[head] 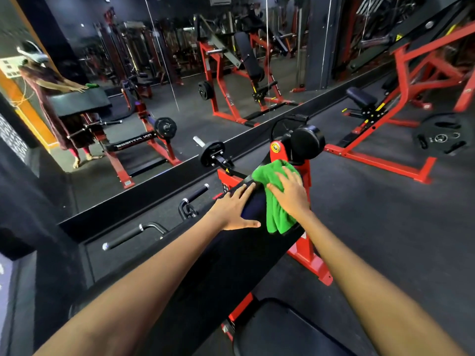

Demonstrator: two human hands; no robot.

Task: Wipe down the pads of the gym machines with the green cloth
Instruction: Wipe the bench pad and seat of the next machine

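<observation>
A long black arm pad point(231, 260) of a red-framed curl machine slopes away from me in the middle of the view. The green cloth point(275, 209) lies crumpled over the pad's far end. My right hand point(290, 194) presses flat on the cloth with fingers spread. To its left, my left hand point(236, 209) rests flat on the bare pad, fingers straight, thumb pointing toward the cloth. A black seat pad point(288, 330) shows at the bottom, below the arm pad.
The machine's red frame point(308, 255) stands on dark rubber flooring. Black handles point(133, 235) and a weight plate point(212, 152) sit to the left by a wall mirror point(154, 98). Another red machine point(401, 104) and a loose plate point(440, 134) are at the right.
</observation>
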